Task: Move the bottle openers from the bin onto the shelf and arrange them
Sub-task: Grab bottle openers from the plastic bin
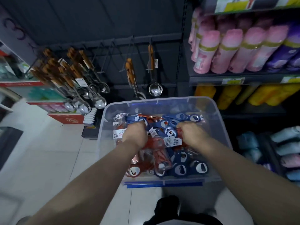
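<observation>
From my end, the left grip point(135, 133) and right grip point(192, 134) are both curled tight into the red and blue bottle openers point(180, 169) piled in the clear bin point(162, 101) mid-frame, with ladles point(155, 90) hanging further back.

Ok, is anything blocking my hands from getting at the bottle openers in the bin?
Nothing visible. The bin is open on top, with no lid across it. The left hand and right hand are both down in the pile of bottle openers, fingers curled into it.
</observation>
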`<state>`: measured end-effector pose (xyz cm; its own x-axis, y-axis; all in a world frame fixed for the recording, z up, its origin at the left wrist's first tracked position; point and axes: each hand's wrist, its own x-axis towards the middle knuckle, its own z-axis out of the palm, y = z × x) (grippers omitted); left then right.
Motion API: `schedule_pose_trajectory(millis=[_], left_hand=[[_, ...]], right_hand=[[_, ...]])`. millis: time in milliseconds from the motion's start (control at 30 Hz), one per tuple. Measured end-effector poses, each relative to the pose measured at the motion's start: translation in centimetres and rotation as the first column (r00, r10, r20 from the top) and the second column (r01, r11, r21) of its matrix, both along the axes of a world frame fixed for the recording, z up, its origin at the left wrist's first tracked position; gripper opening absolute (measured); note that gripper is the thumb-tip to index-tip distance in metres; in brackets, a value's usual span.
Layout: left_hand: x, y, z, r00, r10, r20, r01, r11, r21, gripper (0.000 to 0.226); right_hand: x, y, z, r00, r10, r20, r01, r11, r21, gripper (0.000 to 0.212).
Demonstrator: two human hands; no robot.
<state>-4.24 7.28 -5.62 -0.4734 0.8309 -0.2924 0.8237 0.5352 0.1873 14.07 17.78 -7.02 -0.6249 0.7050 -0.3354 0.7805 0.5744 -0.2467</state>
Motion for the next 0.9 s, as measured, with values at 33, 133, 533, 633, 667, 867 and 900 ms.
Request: schedule_pose_trajectory(millis=[33, 133, 533, 633, 667, 867, 900], left_hand=[[-0.3, 0.1, -0.4, 1.000, -0.013, 0.003, 0.013, 1.000, 0.006, 0.031], [-1.0, 0.5, -1.4, 0.999, -0.023, 0.029, 0.022, 1.000, 0.020, 0.030], [1.6, 3.3, -2.7, 0.998, -0.068, 0.009, 0.067, 0.996, 0.067, 0.032], [2.2, 4.8, -3.1, 0.986, -0.155, -0.070, 0.155, 0.988, -0.003, 0.036], [2.4, 5.1, -3.3, 0.979, -0.177, -0.103, 0.173, 0.984, -0.048, 0.038], [3.2, 5.6, -3.8, 0.978, -0.063, -0.201, 0.048, 0.996, -0.076, 0.027], [3.2, 5.4, -3.8, 0.979, -0.049, -0.199, 0.038, 0.998, -0.057, 0.026]], right_hand=[[-0.7, 0.3, -0.6, 1.000, -0.003, 0.021, 0.004, 1.000, -0.014, 0.046], [-2.1, 1.5, -2.3, 0.997, -0.051, 0.052, 0.049, 0.998, 0.024, 0.050], [-0.7, 4.2, -3.3, 0.997, 0.073, -0.015, -0.068, 0.968, 0.240, 0.026], [-0.7, 4.9, -3.3, 0.991, 0.126, -0.049, -0.114, 0.973, 0.199, 0.022], [-1.0, 5.2, -3.3, 0.991, 0.123, -0.054, -0.115, 0.984, 0.138, 0.022], [-1.1, 6.4, -2.9, 0.992, 0.093, 0.083, -0.103, 0.987, 0.126, 0.046], [-0.8, 6.5, -2.8, 0.992, 0.088, 0.091, -0.101, 0.985, 0.139, 0.045]])
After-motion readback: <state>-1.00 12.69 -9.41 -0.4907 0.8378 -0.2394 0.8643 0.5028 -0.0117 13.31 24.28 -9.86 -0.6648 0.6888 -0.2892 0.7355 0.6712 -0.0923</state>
